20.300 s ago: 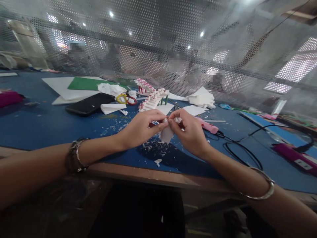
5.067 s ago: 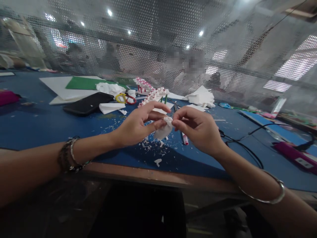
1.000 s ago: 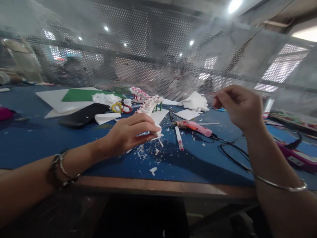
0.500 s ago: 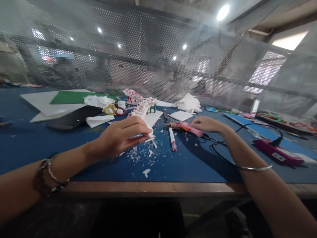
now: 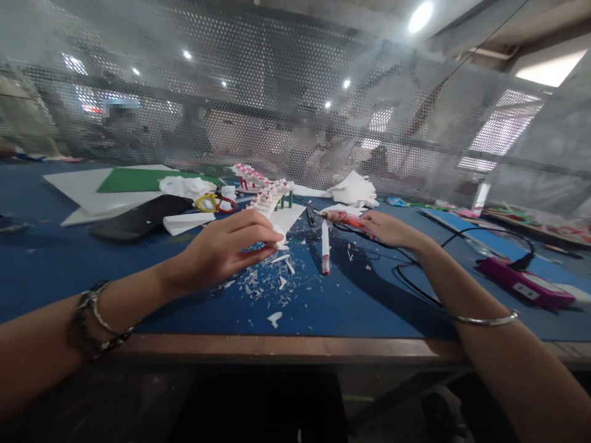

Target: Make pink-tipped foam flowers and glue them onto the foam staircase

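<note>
Between the thumb and fingers of my left hand [image 5: 231,249] is a small white piece [image 5: 280,242]. My right hand [image 5: 385,229] is closed around the handle of a pink glue gun [image 5: 346,218], whose tip points left and sits above the table. Below that tip lies a white and red pen [image 5: 325,249]. Just beyond my left hand, a white and pink model [image 5: 270,195] with green posts stands on white paper [image 5: 290,215]. White scraps [image 5: 252,283] are scattered on the blue tabletop around and in front of my left hand.
Yellow and red scissors [image 5: 216,203], a black case [image 5: 141,219] and white and green sheets [image 5: 133,180] lie at the left. Crumpled white tissue [image 5: 353,189] is at the back. A black cable runs right to a magenta power strip [image 5: 526,283]. Perforated metal [image 5: 258,80] stands behind.
My right hand has closed on the glue gun and raised it off the table, tip now above the pen. My left hand has barely moved, and the view has shifted slightly.
</note>
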A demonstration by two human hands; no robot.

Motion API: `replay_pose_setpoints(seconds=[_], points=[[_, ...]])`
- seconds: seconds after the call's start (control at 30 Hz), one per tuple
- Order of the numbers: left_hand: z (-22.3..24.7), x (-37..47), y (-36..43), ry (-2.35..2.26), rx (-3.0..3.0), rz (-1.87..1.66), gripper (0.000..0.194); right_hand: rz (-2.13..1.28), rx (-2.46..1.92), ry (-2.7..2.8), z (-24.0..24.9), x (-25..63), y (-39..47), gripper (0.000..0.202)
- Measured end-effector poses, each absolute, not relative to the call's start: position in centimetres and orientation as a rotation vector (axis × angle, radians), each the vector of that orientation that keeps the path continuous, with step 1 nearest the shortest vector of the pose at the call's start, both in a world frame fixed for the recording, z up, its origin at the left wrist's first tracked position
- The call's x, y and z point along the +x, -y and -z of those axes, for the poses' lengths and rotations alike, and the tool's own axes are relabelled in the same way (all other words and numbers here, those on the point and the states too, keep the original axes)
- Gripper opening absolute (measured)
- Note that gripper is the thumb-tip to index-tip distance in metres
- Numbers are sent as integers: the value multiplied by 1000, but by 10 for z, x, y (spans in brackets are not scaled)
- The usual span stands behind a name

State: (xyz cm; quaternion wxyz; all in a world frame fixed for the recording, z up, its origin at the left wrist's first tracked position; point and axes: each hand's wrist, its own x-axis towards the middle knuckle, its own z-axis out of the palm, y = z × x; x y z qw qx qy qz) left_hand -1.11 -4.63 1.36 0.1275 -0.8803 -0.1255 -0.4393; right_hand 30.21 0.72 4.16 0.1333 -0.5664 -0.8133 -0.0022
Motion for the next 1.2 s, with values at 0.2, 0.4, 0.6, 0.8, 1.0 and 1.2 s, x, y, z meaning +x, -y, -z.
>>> replay_pose_setpoints(seconds=[0.2,0.4,0.6,0.8,1.0,1.2], points=[[-11,-1,47,486,-3056,1383,5,-135,-1836,2323,-46,289,-6,23],[-17,38,35,746,-3314,1059,13,-204,-1881,2237,-49,274,2,23],[-20,54,33,669,-3225,1175,12,-136,-1837,2024,-57,274,10,34],[-15,5,41,218,-2520,1020,11,168,-1663,1779,-63,277,19,29],[-22,-13,39,300,-2270,1138,4,582,-1242,1960,-64,263,32,31],[-23,-12,38,304,-2231,1191,5,727,-1034,2097,-58,256,36,23]])
